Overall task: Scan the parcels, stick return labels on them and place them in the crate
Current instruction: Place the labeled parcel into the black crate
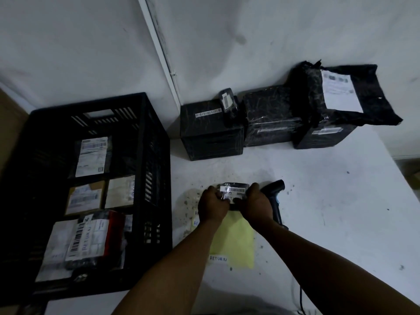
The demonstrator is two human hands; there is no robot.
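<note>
Both hands – the left hand [212, 204] and the right hand [255, 204] – are gripping the small black-wrapped parcel [234, 192] by its ends just above the table [329, 201], right of the crate [145, 123] – it is looking light, slick-wrapped, best pinched at the ends

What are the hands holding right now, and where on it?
Both hands hold one small black parcel: the left hand grips its left end, the right hand its right end.
</note>
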